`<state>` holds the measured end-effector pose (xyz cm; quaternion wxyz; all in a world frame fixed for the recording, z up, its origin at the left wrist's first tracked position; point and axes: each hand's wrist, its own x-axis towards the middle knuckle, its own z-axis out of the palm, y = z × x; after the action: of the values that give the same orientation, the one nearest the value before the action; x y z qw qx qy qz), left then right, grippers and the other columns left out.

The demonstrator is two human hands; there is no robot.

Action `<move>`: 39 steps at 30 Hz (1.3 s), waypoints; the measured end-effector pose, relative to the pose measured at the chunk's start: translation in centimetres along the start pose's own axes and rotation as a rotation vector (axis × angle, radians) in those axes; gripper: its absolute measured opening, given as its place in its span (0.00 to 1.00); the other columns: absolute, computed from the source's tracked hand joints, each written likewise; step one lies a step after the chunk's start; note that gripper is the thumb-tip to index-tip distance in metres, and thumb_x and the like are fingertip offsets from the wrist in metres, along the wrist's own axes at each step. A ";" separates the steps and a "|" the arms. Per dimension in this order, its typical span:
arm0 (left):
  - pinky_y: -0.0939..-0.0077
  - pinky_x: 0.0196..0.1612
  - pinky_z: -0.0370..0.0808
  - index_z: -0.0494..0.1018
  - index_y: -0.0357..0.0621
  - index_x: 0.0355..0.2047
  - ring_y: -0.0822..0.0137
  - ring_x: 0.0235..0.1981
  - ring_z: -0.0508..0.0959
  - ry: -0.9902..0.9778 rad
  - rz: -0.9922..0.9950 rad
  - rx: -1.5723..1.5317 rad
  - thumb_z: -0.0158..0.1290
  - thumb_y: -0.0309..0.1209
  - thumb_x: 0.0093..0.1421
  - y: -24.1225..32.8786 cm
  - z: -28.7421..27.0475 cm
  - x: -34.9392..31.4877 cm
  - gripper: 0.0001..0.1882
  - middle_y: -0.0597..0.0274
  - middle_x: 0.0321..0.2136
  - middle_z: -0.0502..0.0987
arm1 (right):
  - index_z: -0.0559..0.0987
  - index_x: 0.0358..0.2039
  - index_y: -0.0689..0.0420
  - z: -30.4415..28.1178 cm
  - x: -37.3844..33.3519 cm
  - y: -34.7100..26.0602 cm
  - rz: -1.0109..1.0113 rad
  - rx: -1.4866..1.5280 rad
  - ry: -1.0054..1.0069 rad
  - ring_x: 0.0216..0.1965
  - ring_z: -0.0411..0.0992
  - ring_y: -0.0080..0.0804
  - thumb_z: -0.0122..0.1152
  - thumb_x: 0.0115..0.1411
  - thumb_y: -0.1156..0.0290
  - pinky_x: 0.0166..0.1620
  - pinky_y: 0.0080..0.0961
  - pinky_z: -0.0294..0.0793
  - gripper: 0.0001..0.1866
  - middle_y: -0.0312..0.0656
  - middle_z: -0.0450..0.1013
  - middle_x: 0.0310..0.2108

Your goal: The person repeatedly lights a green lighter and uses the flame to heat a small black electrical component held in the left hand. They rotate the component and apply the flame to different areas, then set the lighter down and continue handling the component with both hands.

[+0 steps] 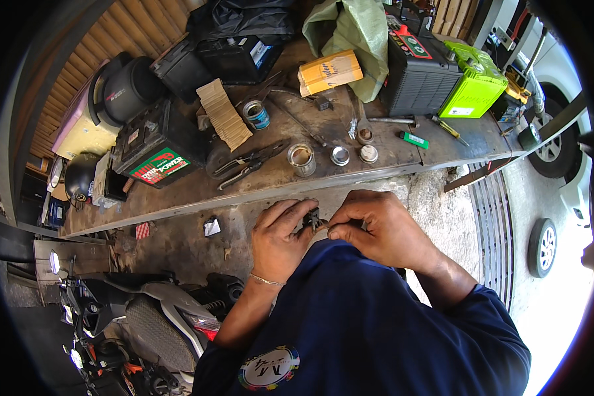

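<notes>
Both my hands meet in front of my chest, just short of the bench edge. My left hand is closed around a small dark metal part, whose exact kind I cannot make out. Against that part, my right hand pinches thumb to forefinger; what lies between those fingertips is too small to name. Nearest on the bench are an open metal can, a small round tin and a second round tin. Long-handled cutters lie to their left.
Along the wooden bench stand a black battery, a lime-green battery case, a blue-labelled tin and a yellow packet. A screwdriver lies at the right. A motorcycle stands lower left; a loose wheel is at right.
</notes>
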<state>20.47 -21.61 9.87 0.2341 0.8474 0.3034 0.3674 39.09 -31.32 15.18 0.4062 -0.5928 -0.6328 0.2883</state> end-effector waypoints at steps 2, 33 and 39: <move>0.71 0.41 0.80 0.83 0.46 0.41 0.60 0.38 0.82 0.011 0.009 0.013 0.62 0.14 0.40 -0.1 0.1 0.0 0.25 0.59 0.38 0.82 | 0.84 0.33 0.61 -0.1 -0.1 0.0 -0.001 -0.003 0.004 0.32 0.77 0.43 0.70 0.55 0.74 0.36 0.35 0.75 0.06 0.45 0.78 0.28; 0.82 0.26 0.70 0.82 0.44 0.41 0.78 0.24 0.73 0.081 -0.160 -0.287 0.78 0.30 0.39 -0.3 -0.6 -0.1 0.26 0.65 0.34 0.81 | 0.85 0.32 0.60 -0.4 0.1 -0.2 0.028 0.163 0.136 0.33 0.77 0.30 0.73 0.54 0.76 0.39 0.27 0.74 0.05 0.40 0.79 0.28; 0.80 0.27 0.72 0.83 0.45 0.41 0.75 0.25 0.75 0.058 -0.170 -0.265 0.77 0.27 0.39 0.0 -0.8 -0.1 0.26 0.64 0.34 0.81 | 0.85 0.32 0.60 -0.1 0.3 0.2 0.049 0.156 0.124 0.32 0.77 0.30 0.73 0.55 0.76 0.38 0.28 0.74 0.05 0.40 0.79 0.29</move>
<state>19.81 -21.56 10.29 0.3653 0.7694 0.3295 0.4075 39.30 -31.06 15.13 0.4824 -0.5913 -0.5673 0.3095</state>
